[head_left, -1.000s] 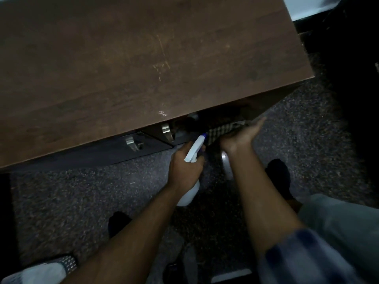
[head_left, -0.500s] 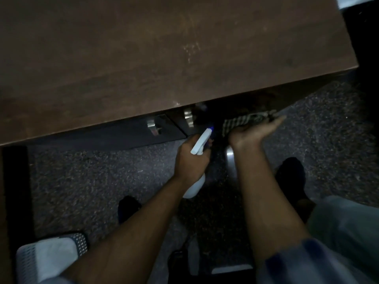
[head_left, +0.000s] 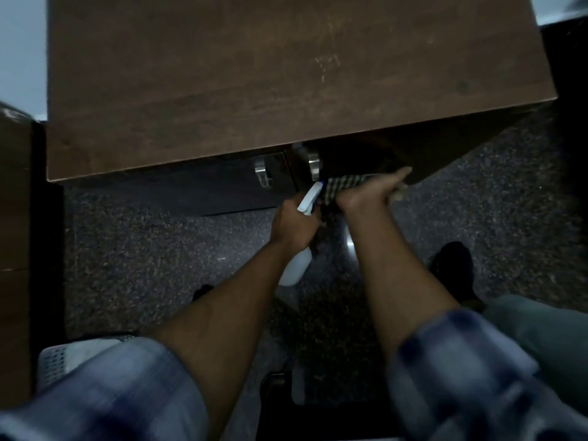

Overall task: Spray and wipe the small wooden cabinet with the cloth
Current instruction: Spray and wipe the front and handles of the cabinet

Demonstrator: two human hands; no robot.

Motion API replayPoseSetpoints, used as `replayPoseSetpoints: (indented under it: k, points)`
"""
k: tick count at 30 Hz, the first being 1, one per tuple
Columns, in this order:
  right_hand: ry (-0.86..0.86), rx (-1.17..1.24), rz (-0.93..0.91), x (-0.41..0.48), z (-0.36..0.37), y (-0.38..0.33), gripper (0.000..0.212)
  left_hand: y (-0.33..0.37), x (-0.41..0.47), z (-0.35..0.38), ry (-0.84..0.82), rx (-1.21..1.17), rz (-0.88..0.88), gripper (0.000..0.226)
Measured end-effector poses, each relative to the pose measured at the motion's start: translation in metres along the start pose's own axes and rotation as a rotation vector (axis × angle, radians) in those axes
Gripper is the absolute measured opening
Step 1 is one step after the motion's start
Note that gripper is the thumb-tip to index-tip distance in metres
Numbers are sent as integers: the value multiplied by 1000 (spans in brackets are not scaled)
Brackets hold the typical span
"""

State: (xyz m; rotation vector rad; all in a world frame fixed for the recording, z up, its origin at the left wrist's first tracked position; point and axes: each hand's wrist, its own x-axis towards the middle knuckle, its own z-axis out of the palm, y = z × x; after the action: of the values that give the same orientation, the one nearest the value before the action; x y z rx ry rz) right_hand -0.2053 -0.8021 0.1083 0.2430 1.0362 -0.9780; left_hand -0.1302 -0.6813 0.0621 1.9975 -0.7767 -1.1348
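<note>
The small wooden cabinet [head_left: 254,74] fills the upper frame, its dark brown top scuffed near the right. Two metal handles [head_left: 313,165] show on its shadowed front. My left hand [head_left: 294,226] grips a white spray bottle [head_left: 299,267] just below the front, its nozzle pointing up toward the right door. My right hand [head_left: 370,190] presses a checked cloth [head_left: 342,184] flat against the right door, below the handle. Most of the cloth is hidden under my palm.
Dark speckled carpet [head_left: 143,249] covers the floor. A white perforated basket [head_left: 63,361] sits at the lower left. Another piece of brown furniture [head_left: 16,218] stands along the left edge. My dark shoes [head_left: 455,265] are on the carpet near the cabinet front.
My head has shifted, so the cabinet sits further right and lower in view. My right hand with the cloth has slid rightward along the door. The left hand still holds the bottle.
</note>
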Motion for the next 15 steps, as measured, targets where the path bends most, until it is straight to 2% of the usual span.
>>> replayPoseSetpoints:
  k: [3,5,7,9,11,15]
  points:
    - [21,-27,77,4,-3,14,91,-14,1,3,0,-57,-33,60]
    - [-28,-54,134,-4,-2,12,92,-21,-3,5,32,-111,-59,59]
    - [-83,-31,98,-13,-2,3,93,-26,-9,5,90,-134,-31,58]
    - [-60,-15,41,-19,-1,-3,91,-31,-17,3,136,-124,17,49]
    - [-9,-14,67,-14,3,4,90,-33,-28,0,142,-131,27,35]
    - [45,-155,137,12,-14,46,92,-25,-49,-9,214,-157,15,40]
